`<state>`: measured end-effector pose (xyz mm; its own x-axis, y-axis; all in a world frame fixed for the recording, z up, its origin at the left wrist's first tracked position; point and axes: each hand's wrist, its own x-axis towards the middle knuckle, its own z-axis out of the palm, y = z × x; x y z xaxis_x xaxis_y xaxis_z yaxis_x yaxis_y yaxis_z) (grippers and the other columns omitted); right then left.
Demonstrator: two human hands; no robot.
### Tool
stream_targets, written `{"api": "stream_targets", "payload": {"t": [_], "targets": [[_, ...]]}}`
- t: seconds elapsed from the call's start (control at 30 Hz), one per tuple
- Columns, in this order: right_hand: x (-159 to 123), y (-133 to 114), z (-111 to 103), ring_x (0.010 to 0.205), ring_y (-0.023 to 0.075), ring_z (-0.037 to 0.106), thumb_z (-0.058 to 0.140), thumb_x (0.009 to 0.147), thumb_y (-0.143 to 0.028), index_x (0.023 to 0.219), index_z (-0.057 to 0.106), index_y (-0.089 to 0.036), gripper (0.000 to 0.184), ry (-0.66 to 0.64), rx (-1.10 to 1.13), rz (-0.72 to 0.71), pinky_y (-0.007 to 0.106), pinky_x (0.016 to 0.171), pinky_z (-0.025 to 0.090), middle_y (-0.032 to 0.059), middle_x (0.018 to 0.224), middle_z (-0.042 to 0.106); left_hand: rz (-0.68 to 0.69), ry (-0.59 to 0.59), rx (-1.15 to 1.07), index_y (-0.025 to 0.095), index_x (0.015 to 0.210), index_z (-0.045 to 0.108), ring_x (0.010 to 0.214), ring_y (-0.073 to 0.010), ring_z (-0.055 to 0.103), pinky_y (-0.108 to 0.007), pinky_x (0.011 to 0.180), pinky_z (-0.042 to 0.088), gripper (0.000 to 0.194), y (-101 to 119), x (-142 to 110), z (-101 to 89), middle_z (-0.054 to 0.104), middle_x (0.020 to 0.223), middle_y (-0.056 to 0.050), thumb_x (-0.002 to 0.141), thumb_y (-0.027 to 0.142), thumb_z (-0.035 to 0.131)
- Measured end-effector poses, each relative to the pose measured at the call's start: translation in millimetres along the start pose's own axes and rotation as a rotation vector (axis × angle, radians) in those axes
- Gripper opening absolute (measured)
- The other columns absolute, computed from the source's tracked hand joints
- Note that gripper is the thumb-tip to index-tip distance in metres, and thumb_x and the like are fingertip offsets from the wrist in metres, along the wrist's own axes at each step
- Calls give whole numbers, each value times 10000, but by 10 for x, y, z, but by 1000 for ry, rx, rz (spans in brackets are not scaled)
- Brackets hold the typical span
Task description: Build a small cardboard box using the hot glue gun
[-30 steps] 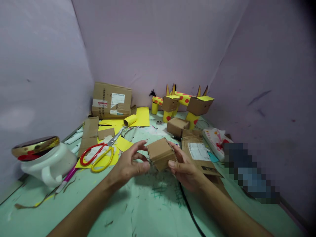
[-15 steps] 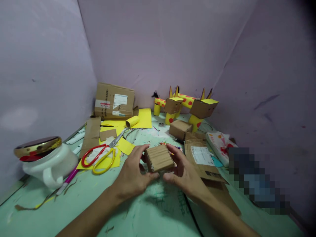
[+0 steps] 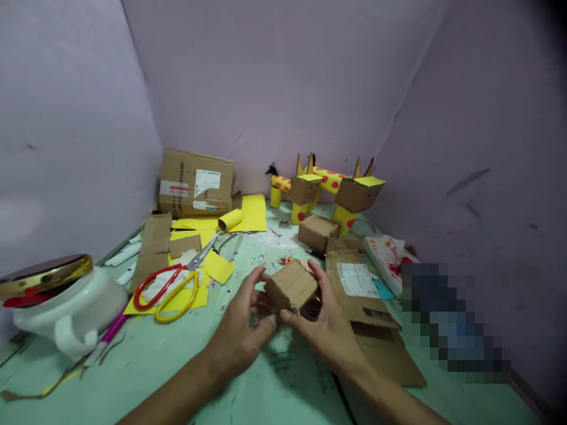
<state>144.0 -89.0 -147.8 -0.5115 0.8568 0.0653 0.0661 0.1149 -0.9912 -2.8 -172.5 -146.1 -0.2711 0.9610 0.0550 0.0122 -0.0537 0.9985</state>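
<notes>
A small brown cardboard box (image 3: 292, 284) is gripped between both my hands just above the green table (image 3: 177, 360). My left hand (image 3: 241, 330) curls round its left side, thumb at the lower front edge. My right hand (image 3: 325, 321) wraps its right side, the fingers over the top corner. The box is tilted, one corner toward me.
Red and yellow scissors (image 3: 170, 286) lie on yellow paper to the left. A white jug with a gold lid (image 3: 57, 301) stands far left. Cardboard boxes (image 3: 197, 183), spotted yellow giraffe figures (image 3: 330, 192), another small box (image 3: 316, 231) and flat cardboard (image 3: 358, 283) lie behind and right.
Both hands turned the small box and lowered it nearer the table. The camera view shifted slightly.
</notes>
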Motion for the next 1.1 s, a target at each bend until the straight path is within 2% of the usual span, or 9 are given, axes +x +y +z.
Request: {"api": "stream_targets", "payload": {"t": [0.1, 0.23, 0.33, 0.5, 0.63, 0.8, 0.9, 1.0, 1.1], "targets": [[-10, -38, 22, 1230, 316, 513, 792, 632, -313, 1342, 321, -246, 854, 14, 25, 16, 474, 1048, 405, 151, 1416, 449, -135, 57, -238, 200, 1324, 444, 1027, -284, 610, -349, 776, 523, 665, 1, 47, -11, 513, 1310, -132, 737, 369, 707], [-25, -15, 33, 1173, 280, 559, 786, 661, -278, 1222, 416, -274, 672, -100, 93, -41, 435, 1003, 457, 113, 1337, 518, -182, 33, -290, 142, 1176, 576, 1047, -308, 608, -340, 780, 517, 601, -1, 94, -41, 632, 1193, -146, 681, 428, 759], [-37, 34, 29, 1199, 278, 544, 772, 697, -268, 1246, 394, -274, 667, -163, 118, -83, 437, 1011, 456, 115, 1342, 500, -186, 62, -272, 142, 1129, 609, 994, -286, 630, -322, 773, 509, 574, 12, 98, -51, 687, 1098, -123, 642, 384, 794], [-69, 63, 20, 1400, 297, 312, 768, 696, -220, 1360, 270, -277, 831, -158, 53, -142, 494, 1144, 286, 131, 1508, 302, -226, 105, -333, 152, 1108, 614, 965, -268, 630, -328, 768, 504, 499, 26, 111, -51, 694, 1068, -104, 655, 322, 739], [-73, 101, -9, 1410, 278, 297, 719, 745, -191, 1342, 358, -284, 704, -165, 10, -247, 475, 1155, 282, 108, 1491, 338, -242, 49, -457, 153, 1128, 594, 1027, -290, 610, -360, 824, 496, 581, 56, 126, -50, 689, 1103, -114, 563, 206, 717], [-18, 125, -54, 1418, 224, 297, 561, 813, -108, 1412, 287, -360, 705, -168, 77, -259, 460, 1132, 329, 50, 1536, 288, -164, 189, -359, 141, 1125, 578, 1033, -314, 600, -343, 794, 499, 755, 159, 148, -53, 699, 1085, -113, 391, 69, 741], [69, 6, -122, 1314, 240, 436, 597, 793, -170, 1298, 419, -326, 557, 1, 134, -240, 457, 1058, 415, 73, 1416, 430, -117, 299, -321, 144, 1119, 572, 945, -274, 623, -315, 757, 504, 741, 208, 171, -91, 717, 985, -69, 402, 66, 743], [195, -157, -261, 1113, 242, 568, 682, 728, -248, 1121, 513, -280, 429, 329, 197, -283, 407, 885, 517, 80, 1225, 553, -50, 462, -287, 200, 1119, 555, 917, -215, 612, -265, 763, 498, 697, 252, 195, -181, 688, 936, 5, 458, 92, 747], [313, -242, -425, 832, 188, 606, 750, 634, -298, 875, 551, -240, 318, 580, 199, -311, 322, 704, 521, 18, 904, 609, 14, 598, -252, 260, 1109, 545, 953, -177, 590, -214, 793, 479, 648, 302, 218, -283, 647, 961, 47, 511, 95, 732]]}}
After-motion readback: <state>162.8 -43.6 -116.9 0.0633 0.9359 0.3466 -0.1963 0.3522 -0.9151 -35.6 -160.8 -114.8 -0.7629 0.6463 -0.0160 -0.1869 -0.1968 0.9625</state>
